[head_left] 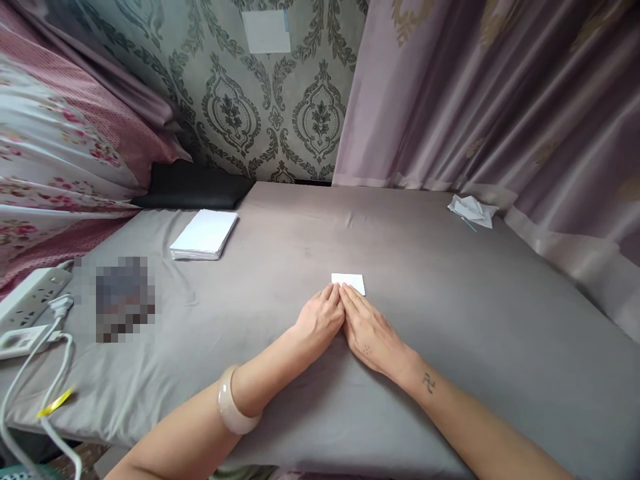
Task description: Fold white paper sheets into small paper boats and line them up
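Observation:
A small white piece of paper (354,283), seemingly folded, lies on the grey cloth in front of me. My left hand (323,317) is at its near left edge, the fingers bent, pressed together and bearing down on it. Against it, my right hand (373,330) lies flat, with fingers stretched out over the paper's near part. The fingertips of both hands meet there and hide that edge of the paper. A pale bangle (234,403) circles my left forearm.
A stack of white paper (205,235) sits at the left, before a black flat item (197,185). Power strips (35,300) with white cables stand at the far left. Crumpled white paper (474,211) lies at the back right by the curtain (425,100). One blurred patch hides something left.

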The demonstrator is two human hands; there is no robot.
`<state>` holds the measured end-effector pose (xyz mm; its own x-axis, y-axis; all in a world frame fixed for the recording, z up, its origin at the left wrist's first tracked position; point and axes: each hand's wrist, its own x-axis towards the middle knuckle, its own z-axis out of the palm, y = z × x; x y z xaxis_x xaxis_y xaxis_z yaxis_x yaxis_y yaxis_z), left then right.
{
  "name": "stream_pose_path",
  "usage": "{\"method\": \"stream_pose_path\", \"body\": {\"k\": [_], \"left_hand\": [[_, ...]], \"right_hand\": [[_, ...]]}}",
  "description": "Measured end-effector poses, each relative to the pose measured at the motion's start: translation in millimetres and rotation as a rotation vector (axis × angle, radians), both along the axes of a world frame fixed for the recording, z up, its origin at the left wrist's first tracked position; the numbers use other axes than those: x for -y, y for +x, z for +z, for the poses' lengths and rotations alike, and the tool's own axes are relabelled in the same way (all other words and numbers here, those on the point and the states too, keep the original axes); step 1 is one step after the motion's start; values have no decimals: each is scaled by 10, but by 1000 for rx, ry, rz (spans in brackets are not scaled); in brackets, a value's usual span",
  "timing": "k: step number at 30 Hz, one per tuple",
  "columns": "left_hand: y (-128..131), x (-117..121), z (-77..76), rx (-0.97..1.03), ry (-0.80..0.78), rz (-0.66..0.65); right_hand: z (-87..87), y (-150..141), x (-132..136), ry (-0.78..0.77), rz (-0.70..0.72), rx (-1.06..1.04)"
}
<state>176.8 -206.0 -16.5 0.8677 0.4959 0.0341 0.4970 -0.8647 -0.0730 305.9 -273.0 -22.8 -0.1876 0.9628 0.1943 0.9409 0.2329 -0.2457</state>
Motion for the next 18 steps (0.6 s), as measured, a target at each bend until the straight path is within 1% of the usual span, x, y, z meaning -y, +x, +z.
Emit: {"method": "stream_pose_path", "body": {"k": [3,7,12,18], "left_hand": [[7,36,101,-62,-48,66],[-2,47,207,-80,-128,100],[-42,24,190,-31,-178,126],[-92,-15,207,22,-209,134]], "right_hand": [[-29,-7,28,-22,-1,58],[-21,-8,27,10,-19,94],[2,16,29,63,-100,126],[-13,48,21,41,-210,183]]}}
